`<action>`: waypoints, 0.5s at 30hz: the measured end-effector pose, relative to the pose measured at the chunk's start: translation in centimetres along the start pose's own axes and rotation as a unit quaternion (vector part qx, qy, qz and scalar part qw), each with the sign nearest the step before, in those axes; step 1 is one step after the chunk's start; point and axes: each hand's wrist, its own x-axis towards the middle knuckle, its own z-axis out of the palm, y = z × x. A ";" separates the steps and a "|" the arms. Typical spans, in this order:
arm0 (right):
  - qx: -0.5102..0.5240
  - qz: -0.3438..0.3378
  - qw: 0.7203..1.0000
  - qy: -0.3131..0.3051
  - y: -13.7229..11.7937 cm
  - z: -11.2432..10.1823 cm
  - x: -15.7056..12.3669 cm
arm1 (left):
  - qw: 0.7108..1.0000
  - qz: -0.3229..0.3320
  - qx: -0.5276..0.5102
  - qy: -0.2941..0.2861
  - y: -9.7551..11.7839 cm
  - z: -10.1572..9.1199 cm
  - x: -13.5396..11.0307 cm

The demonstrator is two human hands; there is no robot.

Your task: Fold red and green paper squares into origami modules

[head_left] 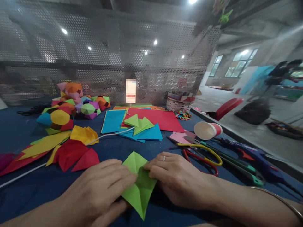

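A folded light green paper (139, 186) lies on the dark blue table (113, 151) right in front of me. My left hand (99, 189) rests on its left side, fingers curled and pressing the fold, thumb under the lower edge. My right hand (175, 179), with a ring on one finger, presses the paper's right edge with bent fingers. Both hands pinch the same sheet from opposite sides.
Folded red and yellow papers (71, 148) lie left. Flat blue, red and green sheets (142, 124) sit behind. A pile of coloured paper shapes (71, 107) stands far left. Scissors (203, 156), a tipped paper cup (207, 130) and a glue gun (255, 157) lie right. A white cord (106, 135) crosses the table.
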 end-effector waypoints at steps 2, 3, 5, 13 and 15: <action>0.007 0.005 1.000 -0.003 -0.4 -0.2 0.1 | 1.000 0.013 -0.020 0.016 0.0 0.2 0.0; 0.012 0.006 1.000 0.001 -0.6 -0.2 0.1 | 0.999 0.011 -0.028 0.027 0.1 0.4 -0.1; 0.020 -0.001 1.000 0.009 -1.0 -0.4 0.2 | 0.998 -0.005 -0.049 0.038 0.3 0.8 -0.5; 0.112 0.042 0.992 0.042 -2.8 -0.6 0.1 | 0.976 -0.104 -0.178 0.074 1.8 2.3 -1.3; 0.134 0.102 0.984 0.052 -3.0 -0.5 0.2 | 0.967 -0.149 -0.196 0.060 1.5 2.6 -1.4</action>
